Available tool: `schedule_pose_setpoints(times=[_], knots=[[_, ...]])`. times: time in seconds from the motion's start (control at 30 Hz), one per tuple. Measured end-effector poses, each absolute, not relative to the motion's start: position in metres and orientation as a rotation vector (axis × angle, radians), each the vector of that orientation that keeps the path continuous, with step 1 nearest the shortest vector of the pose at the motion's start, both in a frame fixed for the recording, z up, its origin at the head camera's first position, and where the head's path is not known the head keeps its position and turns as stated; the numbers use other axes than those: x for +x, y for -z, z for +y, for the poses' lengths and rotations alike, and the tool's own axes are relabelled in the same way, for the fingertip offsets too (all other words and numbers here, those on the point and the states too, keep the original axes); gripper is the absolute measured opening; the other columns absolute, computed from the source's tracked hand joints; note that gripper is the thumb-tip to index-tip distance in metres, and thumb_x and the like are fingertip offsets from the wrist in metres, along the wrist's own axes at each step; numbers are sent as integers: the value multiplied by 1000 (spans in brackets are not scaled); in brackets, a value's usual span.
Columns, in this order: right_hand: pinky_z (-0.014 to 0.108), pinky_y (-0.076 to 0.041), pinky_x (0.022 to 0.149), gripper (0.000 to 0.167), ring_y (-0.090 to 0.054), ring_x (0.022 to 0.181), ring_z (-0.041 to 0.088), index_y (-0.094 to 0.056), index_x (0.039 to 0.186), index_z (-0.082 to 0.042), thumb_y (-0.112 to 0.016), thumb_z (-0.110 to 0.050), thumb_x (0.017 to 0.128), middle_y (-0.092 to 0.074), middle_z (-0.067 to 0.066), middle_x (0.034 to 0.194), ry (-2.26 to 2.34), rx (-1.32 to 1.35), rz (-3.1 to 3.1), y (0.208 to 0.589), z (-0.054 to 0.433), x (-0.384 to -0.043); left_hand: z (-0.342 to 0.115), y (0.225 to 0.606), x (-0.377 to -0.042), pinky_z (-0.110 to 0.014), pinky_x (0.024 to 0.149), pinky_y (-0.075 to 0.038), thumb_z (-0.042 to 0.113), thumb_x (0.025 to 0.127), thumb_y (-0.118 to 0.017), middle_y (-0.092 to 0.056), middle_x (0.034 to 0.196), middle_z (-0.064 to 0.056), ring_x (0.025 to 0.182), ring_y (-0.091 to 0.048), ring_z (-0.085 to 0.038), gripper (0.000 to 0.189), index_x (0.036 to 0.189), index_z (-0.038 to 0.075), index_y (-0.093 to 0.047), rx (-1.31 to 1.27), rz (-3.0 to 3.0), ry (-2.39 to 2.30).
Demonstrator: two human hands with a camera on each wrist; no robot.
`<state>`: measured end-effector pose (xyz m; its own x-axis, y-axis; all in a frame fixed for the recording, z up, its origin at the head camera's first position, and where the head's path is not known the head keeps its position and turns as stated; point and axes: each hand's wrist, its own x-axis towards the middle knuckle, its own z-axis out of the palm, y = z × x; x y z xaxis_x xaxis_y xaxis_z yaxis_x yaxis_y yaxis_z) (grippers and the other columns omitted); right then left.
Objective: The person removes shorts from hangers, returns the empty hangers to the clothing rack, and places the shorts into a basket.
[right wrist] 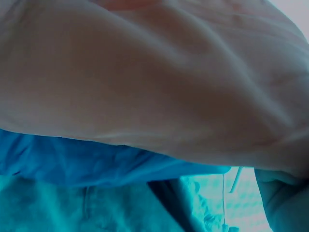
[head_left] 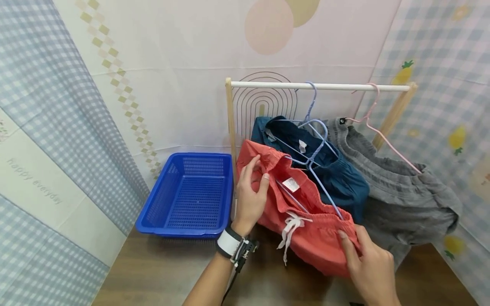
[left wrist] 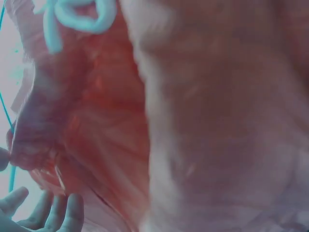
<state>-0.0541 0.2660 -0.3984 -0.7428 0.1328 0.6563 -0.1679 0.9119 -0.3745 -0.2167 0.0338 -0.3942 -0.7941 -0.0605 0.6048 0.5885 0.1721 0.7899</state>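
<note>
Coral-red shorts (head_left: 306, 242) with a white drawstring (head_left: 292, 227) are held in front of the rack. Inside their waistband sits a light-blue hanger (head_left: 311, 163), its hook below and in front of the rod. My right hand (head_left: 371, 263) pinches the right end of the waistband, thumb on the near side. At the left end my left hand (head_left: 250, 197) has thumb and fingers spread apart beside the waistband; in the left wrist view its fingers (left wrist: 57, 210) lie loosely by the fabric. Coral cloth fills most of the right wrist view.
Dark teal shorts (head_left: 344, 187) on a blue hanger and grey pants (head_left: 405, 199) on a pink hanger (head_left: 388, 142) hang from the white rod (head_left: 268, 85) just behind. Left of the wooden rack post (head_left: 230, 114) stands a blue plastic basket (head_left: 151, 212) on the wooden table (head_left: 153, 272).
</note>
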Motion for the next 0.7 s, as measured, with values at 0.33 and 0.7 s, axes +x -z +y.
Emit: schedule_pose_setpoints(times=[0.33,0.7], knots=[[12,-44,54,24,-53,58,3,-70,108,-4,-84,-11,90,-74,9,80,-625,173,-2311,402,287,-48,22,396,-227,-65,121,-29,40,107,-58,-42,163,-13,153,-36,-34,46,148,22,-62,-382,-1979,1506],[12,-46,58,19,-55,68,-8,-72,109,-6,-81,-10,93,-76,10,87,-689,345,-2260,409,303,-51,-1,403,-225,-65,116,-36,42,106,-59,-37,163,-16,150,-32,-35,48,149,22,-62,-329,-1996,1465]])
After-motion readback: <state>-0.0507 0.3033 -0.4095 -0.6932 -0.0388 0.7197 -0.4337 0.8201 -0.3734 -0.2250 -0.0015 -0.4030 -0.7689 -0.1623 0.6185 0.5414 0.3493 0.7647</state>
